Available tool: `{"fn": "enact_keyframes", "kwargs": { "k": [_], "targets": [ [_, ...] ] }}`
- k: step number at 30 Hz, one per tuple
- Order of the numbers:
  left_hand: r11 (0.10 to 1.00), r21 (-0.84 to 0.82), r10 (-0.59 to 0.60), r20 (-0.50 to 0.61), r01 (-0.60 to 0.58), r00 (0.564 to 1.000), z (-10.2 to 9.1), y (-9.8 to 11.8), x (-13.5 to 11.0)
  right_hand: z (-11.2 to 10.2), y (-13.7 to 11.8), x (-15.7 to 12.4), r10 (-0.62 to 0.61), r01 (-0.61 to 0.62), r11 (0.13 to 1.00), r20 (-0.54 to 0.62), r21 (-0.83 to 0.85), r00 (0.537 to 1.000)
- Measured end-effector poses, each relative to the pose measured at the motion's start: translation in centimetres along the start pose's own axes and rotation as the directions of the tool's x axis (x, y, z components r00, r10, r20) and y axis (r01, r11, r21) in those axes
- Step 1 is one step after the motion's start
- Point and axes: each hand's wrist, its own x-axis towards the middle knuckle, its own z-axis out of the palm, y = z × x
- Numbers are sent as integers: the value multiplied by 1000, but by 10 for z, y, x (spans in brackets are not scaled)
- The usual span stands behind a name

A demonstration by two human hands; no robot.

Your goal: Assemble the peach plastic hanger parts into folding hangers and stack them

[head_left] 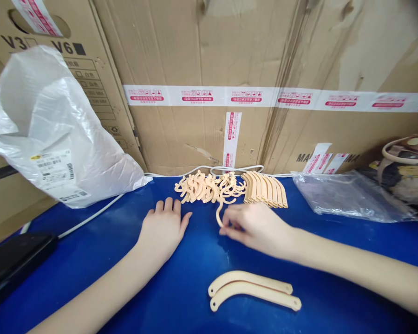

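Note:
My left hand [163, 227] lies flat on the blue table [90, 260], fingers stretched out, holding nothing. My right hand [256, 226] pinches a small curved beige plastic piece [218, 214] just in front of a loose heap of similar hook-shaped pieces [209, 188]. To the right of the heap stands a neat row of stacked curved beige pieces [266, 189]. Two longer curved beige strips [254, 290] lie side by side on the table close to me, below my right hand.
Large cardboard boxes [212, 69] with red-and-white tape wall off the back. A white plastic bag [52, 134] rests at the left, a clear plastic bag [348, 195] at the right. A white cable [90, 217] runs along the table; a black object [14, 260] lies at the left edge.

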Motion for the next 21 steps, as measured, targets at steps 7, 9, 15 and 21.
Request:
{"fn": "enact_keyframes", "kwargs": {
  "k": [7,9,15,21],
  "targets": [
    [1000,-5,11,-7,-11,1000,1,0,-1,12,-7,-38,-56,63,993,77,-98,995],
    [1000,-13,12,-6,-12,1000,1,0,-1,8,-1,-52,-14,18,998,68,-62,998],
    [995,-95,-14,-12,13,1000,2,-2,0,9,16,-90,80,-80,997,-17,-5,997],
    [951,-305,-71,-38,56,997,4,-13,11,13,22,-94,75,-79,996,-77,-40,994]
  ]
}}
